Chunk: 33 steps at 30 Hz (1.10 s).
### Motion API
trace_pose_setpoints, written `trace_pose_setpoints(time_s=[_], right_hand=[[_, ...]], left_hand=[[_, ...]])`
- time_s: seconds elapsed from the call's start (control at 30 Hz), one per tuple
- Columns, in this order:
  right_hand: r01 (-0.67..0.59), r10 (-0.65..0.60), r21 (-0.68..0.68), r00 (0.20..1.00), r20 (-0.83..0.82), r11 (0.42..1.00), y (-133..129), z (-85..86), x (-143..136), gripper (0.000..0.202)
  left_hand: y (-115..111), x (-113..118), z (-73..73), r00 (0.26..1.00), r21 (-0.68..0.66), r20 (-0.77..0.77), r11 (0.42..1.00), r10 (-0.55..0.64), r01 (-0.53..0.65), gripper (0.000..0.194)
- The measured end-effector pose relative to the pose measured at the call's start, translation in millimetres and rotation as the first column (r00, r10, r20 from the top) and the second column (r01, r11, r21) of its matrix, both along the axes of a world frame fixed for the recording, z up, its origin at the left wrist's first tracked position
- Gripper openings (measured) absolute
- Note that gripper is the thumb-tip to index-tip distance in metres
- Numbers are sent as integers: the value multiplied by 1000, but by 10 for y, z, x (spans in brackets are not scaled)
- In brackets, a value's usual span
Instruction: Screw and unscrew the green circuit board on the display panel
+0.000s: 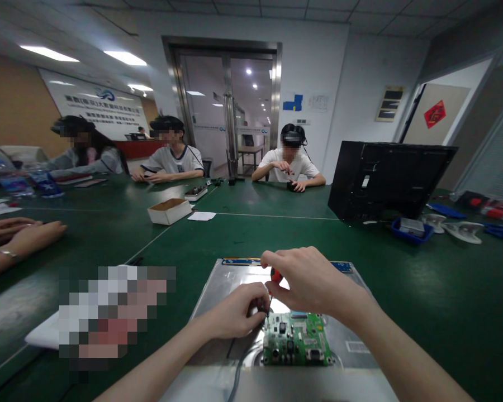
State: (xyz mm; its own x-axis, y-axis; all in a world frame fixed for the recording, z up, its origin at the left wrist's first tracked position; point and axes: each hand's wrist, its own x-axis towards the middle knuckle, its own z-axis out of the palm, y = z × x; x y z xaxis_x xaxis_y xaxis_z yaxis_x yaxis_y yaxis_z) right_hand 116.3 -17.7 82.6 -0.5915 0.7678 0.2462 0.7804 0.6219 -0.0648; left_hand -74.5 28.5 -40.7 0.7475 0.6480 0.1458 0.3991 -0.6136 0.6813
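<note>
Head view: a green rectangular circuit board (pixel 295 339) with black and pale components lies on the near half of a broad silver metal panel (pixel 212 293). Over the board's far left corner stands a thin-shafted screwdriver with a red and black handle (pixel 276 275), its shaft pointing down; whether the tip touches the board cannot be made out. The right hand (pixel 308 279) reaches across the panel, its fingers curled nearly closed around the handle. The left hand (pixel 243 310) is half curled just beside that same corner, thumb and fingertips bunched near the lower shaft; whether it pinches anything cannot be told. A grey cable (pixel 237 373) runs down past the board's left side, and a narrow blue circuit strip (pixel 243 261) lies along the panel's far edge.

All this rests on a large green table (pixel 243 237). To the left, another person's hands (pixel 23 240) rest near the table's side. Farther out stand an open white cardboard box (pixel 167 216), with a small white sheet of paper (pixel 203 216) just beside it, and, on the right, a large black flat screen (pixel 388 178) with its back showing. Near the screen sits a shallow blue plastic tray (pixel 402 234).
</note>
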Motion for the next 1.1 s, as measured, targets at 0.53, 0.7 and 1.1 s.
trace_pose_setpoints(time_s=[0.53, 0.7, 1.1], right_hand=[[2, -2, 62, 1000, -7, 998, 12, -37, -2, 11], [49, -53, 66, 997, 55, 997, 29, -26, 5, 25], [33, -34, 73, 999, 13, 997, 31, -48, -4, 18]], left_hand=[[6, 14, 19, 1000, -42, 6, 999, -6, 6, 13], [-12, 25, 42, 1000, -43, 5, 999, 5, -5, 10], [-9, 22, 36, 1000, -55, 11, 998, 3, -2, 11]])
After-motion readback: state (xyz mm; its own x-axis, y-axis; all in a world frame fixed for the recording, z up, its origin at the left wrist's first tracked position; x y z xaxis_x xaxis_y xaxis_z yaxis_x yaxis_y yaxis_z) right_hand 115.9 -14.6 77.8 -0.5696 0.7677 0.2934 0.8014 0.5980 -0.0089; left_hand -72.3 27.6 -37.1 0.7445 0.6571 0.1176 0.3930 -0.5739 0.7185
